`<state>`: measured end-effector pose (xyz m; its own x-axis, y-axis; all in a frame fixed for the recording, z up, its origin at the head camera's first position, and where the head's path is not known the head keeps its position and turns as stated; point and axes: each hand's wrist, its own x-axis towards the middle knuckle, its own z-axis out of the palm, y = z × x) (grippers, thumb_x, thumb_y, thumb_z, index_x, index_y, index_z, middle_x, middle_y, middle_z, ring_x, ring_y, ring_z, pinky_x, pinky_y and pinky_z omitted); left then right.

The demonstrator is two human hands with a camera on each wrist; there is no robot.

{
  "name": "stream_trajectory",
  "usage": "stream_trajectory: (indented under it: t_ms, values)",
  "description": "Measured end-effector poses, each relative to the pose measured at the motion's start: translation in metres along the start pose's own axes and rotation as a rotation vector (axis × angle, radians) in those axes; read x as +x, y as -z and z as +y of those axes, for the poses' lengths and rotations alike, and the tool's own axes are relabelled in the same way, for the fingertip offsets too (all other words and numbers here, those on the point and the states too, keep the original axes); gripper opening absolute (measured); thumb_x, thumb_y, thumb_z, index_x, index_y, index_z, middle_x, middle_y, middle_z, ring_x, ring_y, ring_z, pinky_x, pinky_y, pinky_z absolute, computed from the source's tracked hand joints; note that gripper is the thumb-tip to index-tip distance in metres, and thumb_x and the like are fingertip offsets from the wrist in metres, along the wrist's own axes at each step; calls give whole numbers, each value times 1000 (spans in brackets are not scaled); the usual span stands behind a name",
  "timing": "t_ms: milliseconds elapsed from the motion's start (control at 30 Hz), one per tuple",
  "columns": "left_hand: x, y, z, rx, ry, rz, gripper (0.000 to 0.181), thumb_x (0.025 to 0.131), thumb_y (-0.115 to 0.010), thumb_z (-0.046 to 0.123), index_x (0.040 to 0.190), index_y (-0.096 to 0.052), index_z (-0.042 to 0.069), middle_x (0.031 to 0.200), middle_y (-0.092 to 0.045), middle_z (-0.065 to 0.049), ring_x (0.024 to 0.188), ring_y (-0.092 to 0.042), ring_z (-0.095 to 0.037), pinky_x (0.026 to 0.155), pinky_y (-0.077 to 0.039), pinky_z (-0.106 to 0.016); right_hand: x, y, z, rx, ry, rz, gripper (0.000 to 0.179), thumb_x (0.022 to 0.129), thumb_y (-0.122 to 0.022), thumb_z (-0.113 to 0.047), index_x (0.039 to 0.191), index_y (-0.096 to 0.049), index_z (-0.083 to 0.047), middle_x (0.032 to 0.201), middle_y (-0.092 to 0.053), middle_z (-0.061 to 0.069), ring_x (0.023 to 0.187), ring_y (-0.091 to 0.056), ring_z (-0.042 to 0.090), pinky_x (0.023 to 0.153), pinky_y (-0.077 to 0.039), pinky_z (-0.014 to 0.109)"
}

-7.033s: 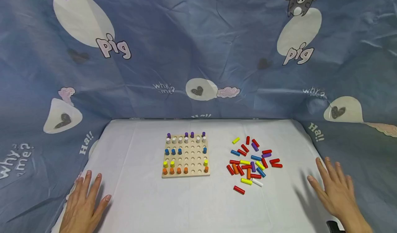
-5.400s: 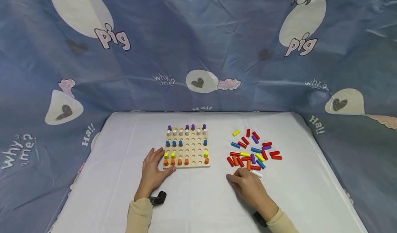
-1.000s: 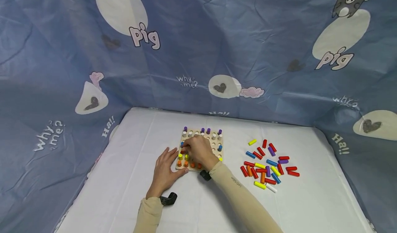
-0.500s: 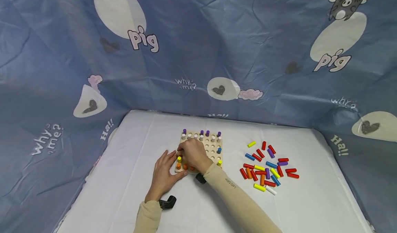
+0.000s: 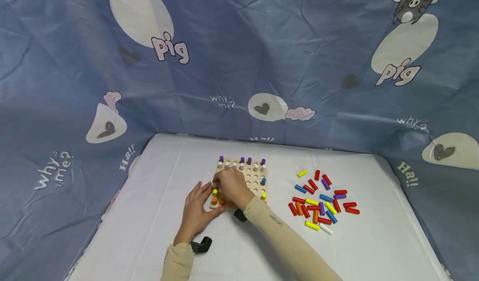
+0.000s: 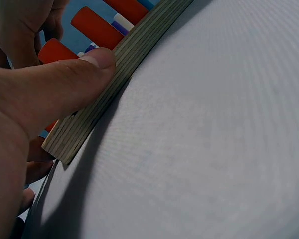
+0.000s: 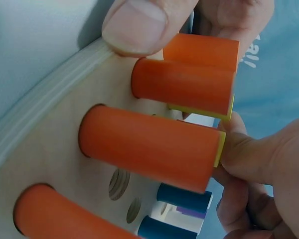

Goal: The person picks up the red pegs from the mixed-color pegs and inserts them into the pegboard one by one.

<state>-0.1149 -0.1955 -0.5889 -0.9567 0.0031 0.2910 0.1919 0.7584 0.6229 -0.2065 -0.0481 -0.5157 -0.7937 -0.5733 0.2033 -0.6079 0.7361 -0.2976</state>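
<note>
A wooden pegboard (image 5: pixel 258 186) carries upright pegs in colour rows, with purple at the back, then white, blue, yellow and orange at the front. My left hand (image 5: pixel 196 208) holds its front left corner; in the left wrist view the thumb (image 6: pixel 55 89) presses on the front edge. Over the board's left side, my right hand (image 5: pixel 233 185) pinches a red peg between the yellow and blue rows, mostly hidden by the fingers now. In the right wrist view these fingers (image 7: pixel 249 154) lie behind the orange pegs (image 7: pixel 149 147).
Loose pegs lie scattered right of the board, mostly red (image 5: pixel 292 209), with blue (image 5: pixel 326 198), yellow (image 5: pixel 312 225), purple (image 5: pixel 322 208), orange (image 5: pixel 315 216) and one white (image 5: pixel 326 229). A blue patterned cloth (image 5: pixel 209 65) stands behind the white table (image 5: pixel 142 247).
Both hands came in from the table's sides. The left took hold of the board's corner. The right picked a red peg off the table's front and brought it to the board's left column.
</note>
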Motion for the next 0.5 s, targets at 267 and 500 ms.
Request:
stream_trajectory:
  t_ms: [267,500]
  values:
    - [-2,1,-1,4,-9,13,79,78,-93,39,142,-66,2,154,-59,-18,153,-36,-47,122,-29,-69,-1,0,-2,-66,42,12,8,95,-82,-29,95,-86,-23,91,-82,-10,85,-72,12,73,-62,27]
    - [-1,1,0,-15,-4,0,78,79,-92,40,141,-66,1,154,-58,-18,154,-36,-47,124,-28,-68,-2,0,-3,-159,91,34,10,96,-81,-31,94,-86,-22,91,-82,-8,82,-71,13,69,-63,29]
